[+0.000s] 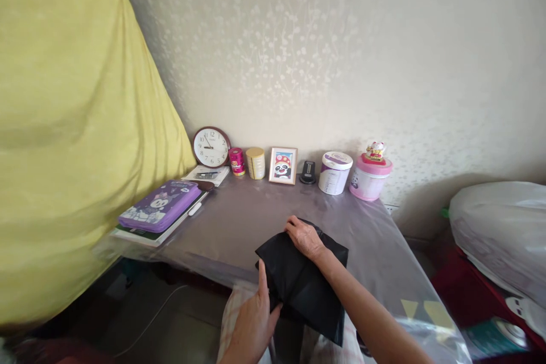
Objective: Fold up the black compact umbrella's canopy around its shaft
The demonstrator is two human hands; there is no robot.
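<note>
- Pale patterned wallpaper is seen behind a grey surface point(239, 222) covered with clear plastic.
- At its near edge a black cloth point(298, 284) is laid, partly hanging over the edge toward the person's lap.
- The cloth's far corner is pressed flat by the right hand point(303, 236), fingers spread and nothing clasped.
- Its near left edge is touched by the left hand point(253, 318), thumb up and fingers loosely extended, not clenched.
- Folding or smoothing seems to be in hand; a firm hold on one edge is judged needed before another fold is made.
- Farther off, a purple case point(160, 205) lies on books at the left, and a clock point(211, 147), a framed panda picture point(282, 165) and a pink tub point(369, 177) are lined up against the wall.
</note>
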